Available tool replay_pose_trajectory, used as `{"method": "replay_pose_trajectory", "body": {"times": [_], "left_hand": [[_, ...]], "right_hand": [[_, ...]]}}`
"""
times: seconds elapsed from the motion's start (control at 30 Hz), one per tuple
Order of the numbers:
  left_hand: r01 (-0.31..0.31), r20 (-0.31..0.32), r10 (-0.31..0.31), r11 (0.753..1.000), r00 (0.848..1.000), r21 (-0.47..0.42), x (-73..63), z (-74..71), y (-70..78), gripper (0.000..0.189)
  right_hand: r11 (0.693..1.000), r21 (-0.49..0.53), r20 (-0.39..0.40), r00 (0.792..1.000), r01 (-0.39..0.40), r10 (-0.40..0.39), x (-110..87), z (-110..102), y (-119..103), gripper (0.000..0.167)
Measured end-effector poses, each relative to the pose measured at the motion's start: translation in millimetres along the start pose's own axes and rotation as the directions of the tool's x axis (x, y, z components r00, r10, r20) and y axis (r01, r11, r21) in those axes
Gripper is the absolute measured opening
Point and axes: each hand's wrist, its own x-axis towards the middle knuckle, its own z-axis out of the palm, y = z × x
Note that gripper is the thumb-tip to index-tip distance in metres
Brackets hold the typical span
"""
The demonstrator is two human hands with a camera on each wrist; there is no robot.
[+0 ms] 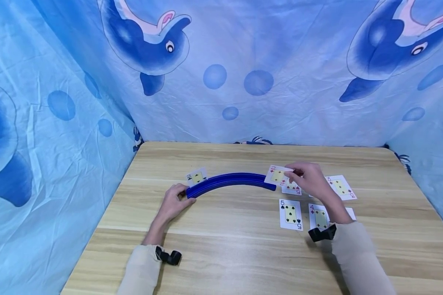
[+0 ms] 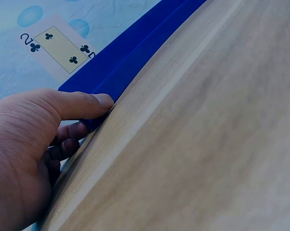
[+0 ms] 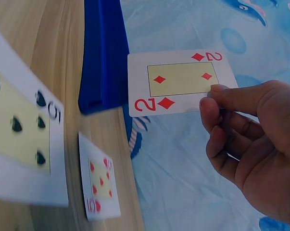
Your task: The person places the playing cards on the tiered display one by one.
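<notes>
A blue curved card holder (image 1: 229, 179) lies across the table. At its left end my left hand (image 1: 172, 205) pinches it, the thumb (image 2: 100, 102) along the near side and the other fingers partly hidden. A two of clubs (image 1: 197, 176) stands in the holder near that hand, its lower edge hidden. My right hand (image 1: 308, 179) pinches a two of diamonds (image 3: 178, 82) by one edge between thumb and forefinger. This card overlaps the holder's right end in the head view, its face toward me.
Right of the holder lie a five of hearts (image 1: 291, 189), a five of spades (image 1: 291, 221), a four of diamonds (image 1: 319, 217) and a three of diamonds (image 1: 341, 187). Another card (image 1: 350, 212) is mostly hidden by the right wrist. A blue curtain (image 1: 243, 119) hangs behind the table.
</notes>
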Motion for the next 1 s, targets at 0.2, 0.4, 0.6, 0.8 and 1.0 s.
{"method": "replay_pose_trajectory", "body": {"times": [0.2, 0.4, 0.6, 0.8, 1.0], "left_hand": [[0.011, 0.002, -0.011, 1.0, 1.0, -0.004, -0.8, -0.8, -0.2, 0.036], [0.001, 0.001, -0.001, 1.0, 1.0, -0.005, -0.3, -0.4, 1.5, 0.036], [0.0, 0.004, 0.0, 1.0, 1.0, 0.001, 0.1, 0.5, 3.3, 0.036], [-0.005, 0.001, 0.005, 1.0, 1.0, -0.002, -0.3, 0.7, 3.5, 0.035], [0.0, -0.004, 0.0, 1.0, 1.0, -0.01, -0.6, -0.2, 3.0, 0.035]], "right_hand": [[0.998, 0.041, 0.004, 0.999, 0.053, -0.053, 14.4, 14.9, -9.4, 0.014], [0.997, 0.059, 0.044, 0.998, 0.048, -0.051, 27.6, 26.9, -20.7, 0.017], [0.993, 0.085, 0.056, 0.994, 0.085, -0.09, 37.1, 39.4, -31.6, 0.015], [0.992, 0.085, 0.066, 0.993, 0.089, -0.095, 46.1, 53.7, -41.4, 0.014], [0.983, 0.129, 0.084, 0.986, 0.129, -0.141, 54.7, 65.4, -53.1, 0.015]]}}
